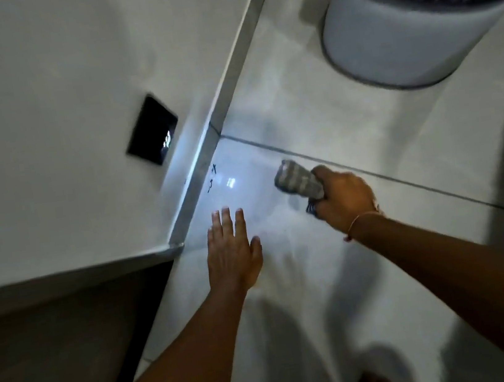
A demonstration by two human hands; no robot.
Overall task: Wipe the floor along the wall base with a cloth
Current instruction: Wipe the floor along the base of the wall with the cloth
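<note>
My right hand (344, 199) is closed around a bunched striped cloth (297, 179), the free end sticking out past my knuckles toward the skirting (204, 162), the grey strip along the foot of the wall (54, 105). The cloth sits out on the floor tile (285, 251), away from the skirting and not against it; whether it touches the tile or hangs just above it I cannot tell. My left hand (231, 252) is open and empty, fingers spread flat over the tile, nearer the skirting than the cloth is, close to where the strip turns its corner.

As for progress, I judge the job is barely begun or at an early pass. Nothing shows a wiped band: no wet streak beside the skirting, though the bright glare there could hide one. Dark marks (211, 178) sit on the tile right against the skirting, between it and the cloth, and they look untouched. So the strip of floor hugging the skirting remains to be done, both the lit stretch by my hands and the run farther along toward the white bin (401, 40), which stands out from the skirting on the far side of a grout line (404, 179). The cloth has to come in against the strip first.
</note>
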